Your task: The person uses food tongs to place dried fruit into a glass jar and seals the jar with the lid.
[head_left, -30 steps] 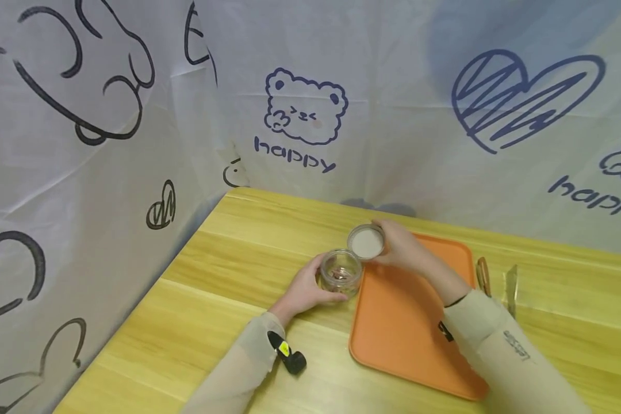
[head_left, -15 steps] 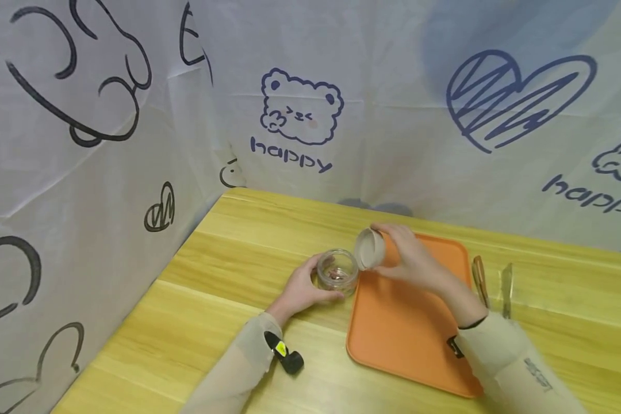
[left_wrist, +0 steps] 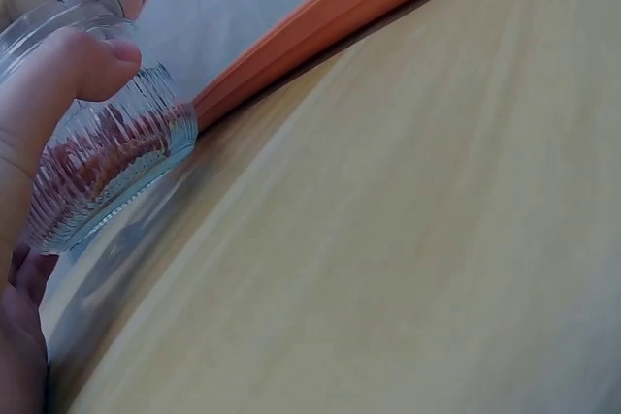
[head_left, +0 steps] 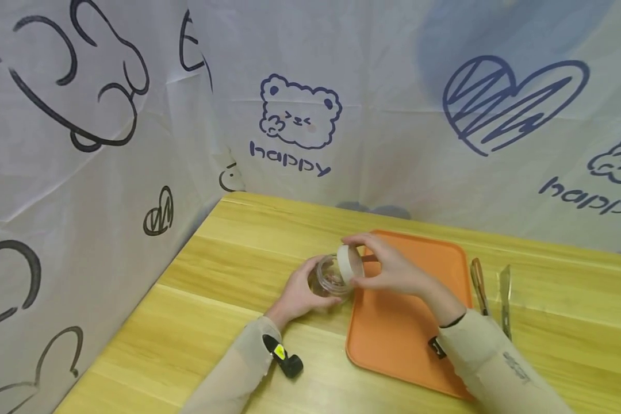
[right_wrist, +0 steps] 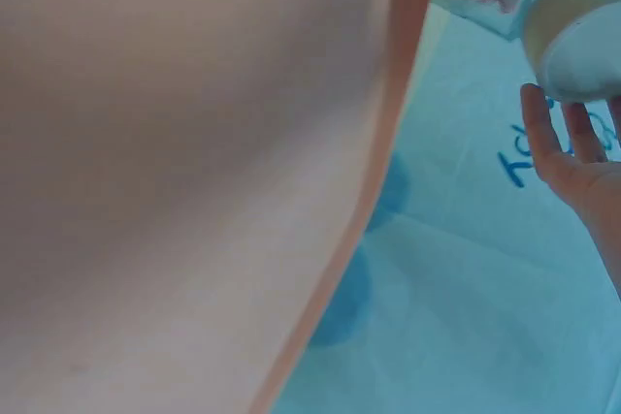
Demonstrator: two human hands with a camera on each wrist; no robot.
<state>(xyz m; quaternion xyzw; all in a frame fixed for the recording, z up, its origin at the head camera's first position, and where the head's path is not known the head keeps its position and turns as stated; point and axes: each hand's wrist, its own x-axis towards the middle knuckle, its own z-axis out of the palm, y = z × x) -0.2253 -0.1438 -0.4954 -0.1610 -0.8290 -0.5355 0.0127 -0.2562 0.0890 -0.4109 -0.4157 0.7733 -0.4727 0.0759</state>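
My left hand (head_left: 300, 290) grips a ribbed clear glass jar (head_left: 331, 277), fingers and thumb around its side. The jar stands at the tray's left edge, leaning slightly in the left wrist view, with reddish dry bits low inside (left_wrist: 107, 162). With thumb and fingertips my right hand (head_left: 395, 273) pinches a shallow, round, cream-coloured cup-like piece (head_left: 344, 264), about as wide as the jar's mouth. It is tipped on its side over the right part of the jar's rim. The right wrist view catches its pale side (right_wrist: 582, 41) above the fingers.
An orange tray (head_left: 393, 333) lies on the wooden table (head_left: 238, 253), partly under my right forearm. Right of it are a brown-handled utensil (head_left: 478, 282) and a metal blade (head_left: 505, 299). White cloth with drawings (head_left: 393, 149) hangs behind and to the left.
My right hand has brought the cream-coloured piece left and turned it from facing up to on its side over the jar. The left hand has tilted the jar slightly.
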